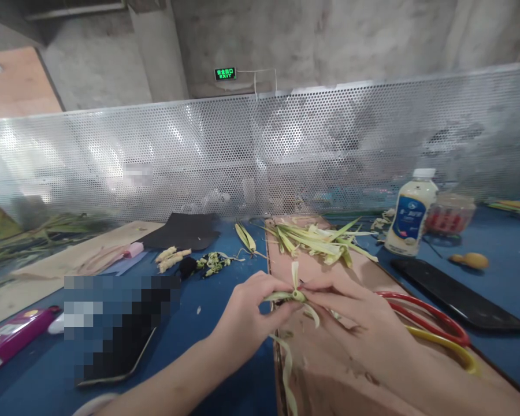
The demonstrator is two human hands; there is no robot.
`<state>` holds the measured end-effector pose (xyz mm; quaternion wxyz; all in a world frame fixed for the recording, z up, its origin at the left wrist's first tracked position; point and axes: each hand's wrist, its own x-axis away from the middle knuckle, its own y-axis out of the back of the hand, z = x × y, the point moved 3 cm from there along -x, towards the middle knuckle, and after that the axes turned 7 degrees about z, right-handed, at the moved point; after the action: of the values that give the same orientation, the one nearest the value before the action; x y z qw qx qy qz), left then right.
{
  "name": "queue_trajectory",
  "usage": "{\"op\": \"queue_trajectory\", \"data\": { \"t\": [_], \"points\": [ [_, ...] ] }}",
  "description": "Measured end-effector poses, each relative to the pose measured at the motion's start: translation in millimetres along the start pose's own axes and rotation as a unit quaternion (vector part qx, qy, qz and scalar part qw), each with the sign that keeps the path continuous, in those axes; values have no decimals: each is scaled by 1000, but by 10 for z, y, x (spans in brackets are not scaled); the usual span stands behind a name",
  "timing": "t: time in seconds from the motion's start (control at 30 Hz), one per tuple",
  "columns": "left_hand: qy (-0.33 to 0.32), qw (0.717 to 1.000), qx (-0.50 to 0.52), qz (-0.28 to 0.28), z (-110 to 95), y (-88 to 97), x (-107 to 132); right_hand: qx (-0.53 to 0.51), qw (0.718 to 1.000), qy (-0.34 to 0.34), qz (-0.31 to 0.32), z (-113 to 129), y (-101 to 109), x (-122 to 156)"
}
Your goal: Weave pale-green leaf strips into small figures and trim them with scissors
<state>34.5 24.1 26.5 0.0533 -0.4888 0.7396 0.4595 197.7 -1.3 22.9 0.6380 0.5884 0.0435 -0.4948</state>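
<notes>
My left hand (pixel 247 315) and my right hand (pixel 351 323) meet over the near end of a brown cardboard sheet (pixel 329 370). Both pinch a folded pale green leaf strip (pixel 295 294). One end of the strip sticks up between the fingers. Another end hangs down past the left edge of the cardboard. A pile of loose leaf strips (pixel 318 238) lies at the far end of the cardboard, beyond my hands.
A white bottle with a blue label (pixel 411 215) and a clear tub (pixel 453 212) stand at the right. A black phone (pixel 457 294), red and yellow rings (pixel 433 326), a pink case (pixel 13 341), black cloth (pixel 184 231) lie on the blue table. A perforated metal screen (pixel 260 150) closes the back.
</notes>
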Motion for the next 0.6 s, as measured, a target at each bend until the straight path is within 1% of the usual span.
{"op": "queue_trajectory", "data": {
  "t": [0.07,0.17,0.23,0.3,0.4,0.47,0.6],
  "points": [
    [9,1000,-2,5,-2,0,-1,7,1000,5,-4,8,9,-1],
    [13,1000,-15,12,-5,0,-4,24,1000,12,10,-3,9,5],
    [10,999,-28,18,-6,-4,-6,27,1000,4,11,-20,5,13],
    [4,999,-39,24,-8,-10,-8,12,1000,-15,7,-33,-6,17],
    [1,998,-50,38,-8,-27,-9,-18,999,-37,21,-37,-51,12],
    [7,997,-54,51,-4,-39,-8,-23,999,-36,32,-39,-85,15],
    [9,997,-52,62,-6,-49,-5,-16,999,-32,26,-53,-124,65]
  ]
}}
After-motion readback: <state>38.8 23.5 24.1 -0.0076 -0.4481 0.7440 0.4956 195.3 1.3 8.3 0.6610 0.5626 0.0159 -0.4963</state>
